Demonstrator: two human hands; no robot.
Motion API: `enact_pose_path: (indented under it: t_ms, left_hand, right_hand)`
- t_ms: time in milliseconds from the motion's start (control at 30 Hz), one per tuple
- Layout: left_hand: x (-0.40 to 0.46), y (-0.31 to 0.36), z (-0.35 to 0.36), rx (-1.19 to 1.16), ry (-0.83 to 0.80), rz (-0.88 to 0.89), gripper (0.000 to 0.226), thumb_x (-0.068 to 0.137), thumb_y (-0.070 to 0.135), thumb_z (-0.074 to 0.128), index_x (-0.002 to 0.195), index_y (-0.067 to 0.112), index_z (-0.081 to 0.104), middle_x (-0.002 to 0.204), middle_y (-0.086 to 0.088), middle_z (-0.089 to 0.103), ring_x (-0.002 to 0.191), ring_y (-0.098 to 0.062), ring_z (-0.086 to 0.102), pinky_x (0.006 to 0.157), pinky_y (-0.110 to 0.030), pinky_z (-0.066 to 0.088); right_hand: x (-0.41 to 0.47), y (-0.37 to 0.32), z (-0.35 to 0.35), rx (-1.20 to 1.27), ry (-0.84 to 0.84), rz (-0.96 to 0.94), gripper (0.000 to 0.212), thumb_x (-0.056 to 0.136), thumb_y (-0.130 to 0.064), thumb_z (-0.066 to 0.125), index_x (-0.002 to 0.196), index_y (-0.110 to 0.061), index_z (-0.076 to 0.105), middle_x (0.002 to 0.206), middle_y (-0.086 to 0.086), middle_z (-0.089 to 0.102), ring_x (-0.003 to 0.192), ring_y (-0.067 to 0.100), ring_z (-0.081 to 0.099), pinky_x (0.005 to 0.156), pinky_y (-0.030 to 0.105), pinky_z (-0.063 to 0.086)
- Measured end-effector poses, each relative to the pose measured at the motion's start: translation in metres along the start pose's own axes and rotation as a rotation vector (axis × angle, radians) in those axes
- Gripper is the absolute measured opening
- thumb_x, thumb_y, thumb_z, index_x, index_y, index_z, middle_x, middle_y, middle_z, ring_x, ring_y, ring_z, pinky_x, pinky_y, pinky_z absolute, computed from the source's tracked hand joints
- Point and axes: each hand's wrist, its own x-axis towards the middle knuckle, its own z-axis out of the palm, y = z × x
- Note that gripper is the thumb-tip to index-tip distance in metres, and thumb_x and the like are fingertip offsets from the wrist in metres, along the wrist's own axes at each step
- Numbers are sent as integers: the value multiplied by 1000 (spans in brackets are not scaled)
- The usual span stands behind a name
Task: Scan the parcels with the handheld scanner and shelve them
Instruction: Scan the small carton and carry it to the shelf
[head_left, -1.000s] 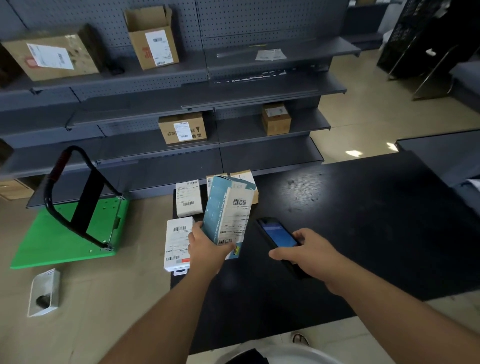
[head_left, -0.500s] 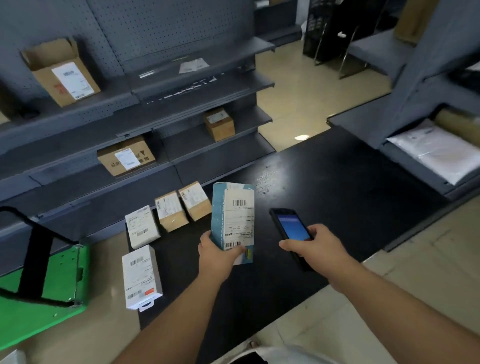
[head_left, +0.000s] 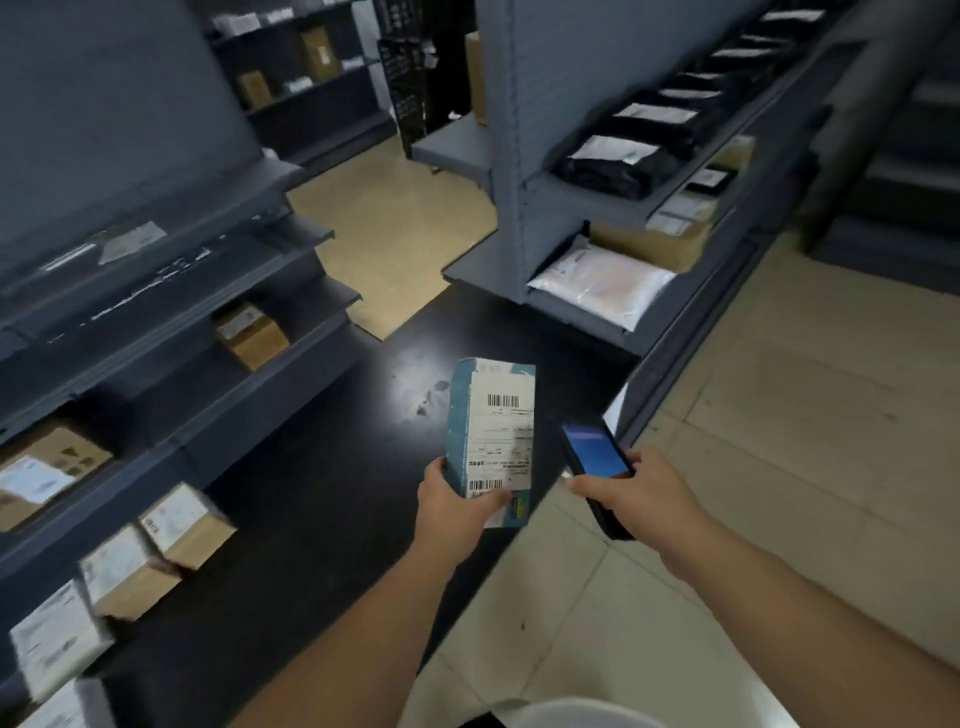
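Note:
My left hand (head_left: 454, 512) grips the lower end of a teal box parcel (head_left: 491, 441) and holds it upright, its white barcode label facing me. To its right, my right hand (head_left: 636, 493) holds the black handheld scanner (head_left: 595, 457), whose blue screen is lit and angled up. Scanner and parcel are close but apart, both above the right edge of the black table (head_left: 322, 493). Several more labelled parcels (head_left: 179, 522) lie blurred on the table's left end.
A grey shelf unit (head_left: 171, 291) on the left holds brown boxes (head_left: 252, 335). Another grey shelf unit (head_left: 613, 208) ahead on the right carries black bags (head_left: 618, 161) and a white mailer (head_left: 597, 283). Beige tiled floor (head_left: 779, 415) lies to the right.
The view has swung right: the left shelves and table parcels slid left, the green trolley left the view, and the right shelf unit came in. Both hands keep their holds.

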Motion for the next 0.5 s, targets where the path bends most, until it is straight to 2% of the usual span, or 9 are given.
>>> enact_pose_path:
  t_ms: [100, 233, 333, 433, 500]
  left_hand:
    - [0, 29, 53, 39, -79, 32, 109, 71, 41, 96, 157, 21, 33, 145, -1, 51, 128, -20, 55, 105, -41, 53]
    - [0, 65, 117, 59, -201, 67, 109, 70, 42, 97, 157, 21, 34, 144, 0, 53, 128, -20, 57, 105, -41, 54]
    - [3, 91, 160, 70, -300, 78, 106, 71, 41, 97, 155, 25, 36, 141, 1, 56, 123, -19, 61, 100, -38, 56]
    - [13, 115, 200, 95, -402, 76, 105, 71, 42, 95, 155, 28, 34, 135, 4, 59, 116, -17, 66, 98, -42, 60]
    - [22, 129, 227, 128, -447, 87, 90, 76, 35, 93, 148, 24, 40, 124, 8, 64, 107, -11, 69, 90, -32, 61]
  right_hand:
    - [9, 16, -54, 107, 75, 45, 60, 78, -30, 90, 120, -17, 50, 102, 5, 64, 82, 18, 65, 61, 31, 49]
    - [24, 41, -113, 204, 210, 98, 64, 75, -32, 92, 121, -17, 50, 105, 7, 66, 88, 23, 68, 68, 34, 54]
    - [36, 58, -151, 267, 320, 146, 62, 73, -32, 92, 118, -18, 51, 103, 8, 68, 87, 24, 69, 69, 36, 57]
    - [51, 71, -182, 301, 405, 178, 64, 70, -36, 92, 118, -20, 53, 102, 5, 69, 86, 22, 70, 67, 35, 57]
    - [64, 77, -201, 323, 448, 207, 63, 71, -36, 92, 118, -20, 53, 101, 4, 69, 86, 22, 70, 64, 33, 54]
